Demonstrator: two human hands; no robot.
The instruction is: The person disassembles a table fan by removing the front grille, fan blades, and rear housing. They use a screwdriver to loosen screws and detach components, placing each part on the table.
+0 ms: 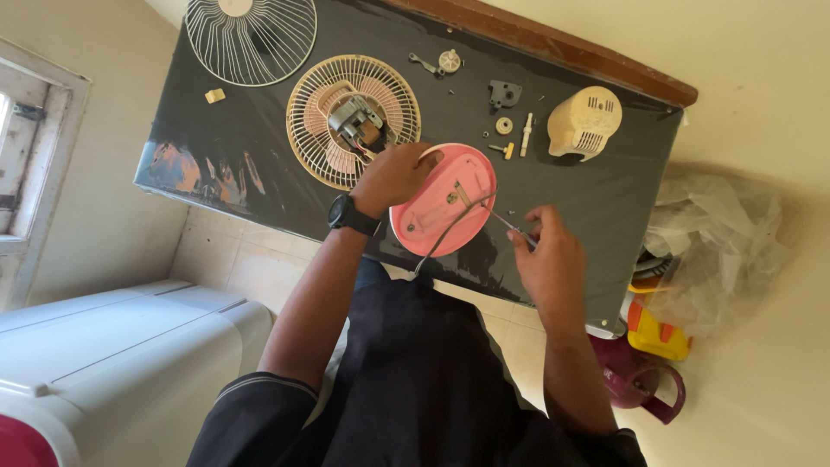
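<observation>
At the far left a white appliance lid (112,346) fills the lower corner, below a pale window frame (26,156). On the dark-covered bench (251,147), the leftmost things are a white wire fan guard (251,39) at the top edge and a small tan clip (215,95) lying just below it. Next comes a cream rear fan guard (320,147) lying flat with a grey motor (356,121) sitting in its middle. The left hand (393,177), a black watch (350,214) on its wrist, overlaps the lower right of that guard; its fingers are curled over the upper rim of a round pink fan base plate (441,207), gripping it and holding it tilted at the near edge of the bench. A thin grey wire (450,229) runs across the plate and hangs off its lower edge. To the right, the right hand (545,259) has its fingers pressed together, pinching a slim screwdriver (504,222) whose tip points at the plate's face. Behind the plate lie small loose parts: a grey knob piece (449,60), a dark bracket (505,92), a white pin (526,134) and a yellow-handled bit (504,150). Further right stands a cream motor cover (584,121). Past the bench end sit a crumpled clear plastic bag (718,242), a yellow toy (659,333) and a maroon jug (635,380).
</observation>
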